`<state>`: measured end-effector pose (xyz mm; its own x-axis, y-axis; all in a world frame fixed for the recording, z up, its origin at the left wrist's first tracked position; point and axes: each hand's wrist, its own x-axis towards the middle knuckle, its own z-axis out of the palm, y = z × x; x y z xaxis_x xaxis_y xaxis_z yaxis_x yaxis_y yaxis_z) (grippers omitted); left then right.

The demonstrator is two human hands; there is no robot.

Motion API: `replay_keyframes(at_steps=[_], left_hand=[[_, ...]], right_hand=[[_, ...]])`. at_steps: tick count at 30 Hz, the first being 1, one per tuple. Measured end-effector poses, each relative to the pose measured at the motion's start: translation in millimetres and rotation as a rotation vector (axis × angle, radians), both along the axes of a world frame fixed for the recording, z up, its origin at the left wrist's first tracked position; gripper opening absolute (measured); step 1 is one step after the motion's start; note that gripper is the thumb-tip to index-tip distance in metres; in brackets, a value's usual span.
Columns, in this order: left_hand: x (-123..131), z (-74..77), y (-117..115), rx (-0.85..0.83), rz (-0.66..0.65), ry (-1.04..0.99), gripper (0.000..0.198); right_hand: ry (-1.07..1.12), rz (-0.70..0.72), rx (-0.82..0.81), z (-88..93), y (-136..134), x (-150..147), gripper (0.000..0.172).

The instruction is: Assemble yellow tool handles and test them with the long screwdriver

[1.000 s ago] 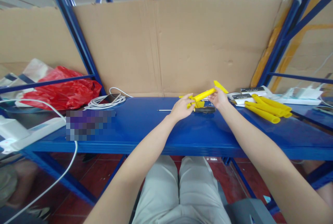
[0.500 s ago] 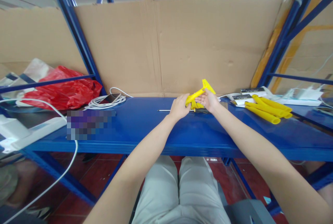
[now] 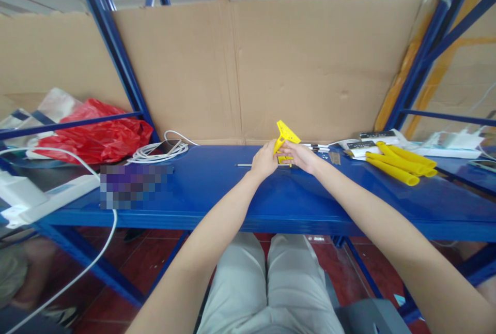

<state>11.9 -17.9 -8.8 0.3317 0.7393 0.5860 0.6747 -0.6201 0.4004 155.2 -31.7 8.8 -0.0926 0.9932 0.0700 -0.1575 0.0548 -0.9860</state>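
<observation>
A yellow scraper with a wide, T-shaped head is raised above the blue table. My left hand is wrapped round its handle, hiding most of it. At the neck, just below the head, the fingers of my right hand close on the scraper. Beneath my hands lies a screwdriver, its thin shaft pointing left and its handle mostly covered. Another yellow piece shows between my hands, partly hidden.
Several yellow tubes lie on the blue table at the right, beside black-and-white packs. A small brown piece is nearer. On the left are a coiled white cable, a red plastic bag and a power strip. Cardboard stands behind.
The scraper's head has swung left and turned more upright. My right hand has moved left with it, from partly spread fingers to a closer grip, uncovering small things behind.
</observation>
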Motion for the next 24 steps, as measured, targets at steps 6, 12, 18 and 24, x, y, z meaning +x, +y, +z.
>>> replay_keyframes(at_steps=[6,12,18,24], left_hand=[[0.3,-0.2,0.7,-0.064,0.092,0.0,0.048],[-0.9,0.8,-0.6,-0.11,0.151,0.087,0.044],[-1.4,-0.5,1.2,-0.114,0.171,0.125,0.035],[-1.4,-0.2,1.2,-0.112,0.161,0.149,0.038]], right_hand=[[-0.131,-0.118,0.095,5.0,6.8,15.6,0.02],[-0.917,-0.665,0.173,5.8,16.1,78.3,0.024],[-1.335,-0.848,-0.223,-15.3,19.5,137.2,0.03],[-1.325,-0.836,-0.311,-26.3,28.0,157.2,0.042]])
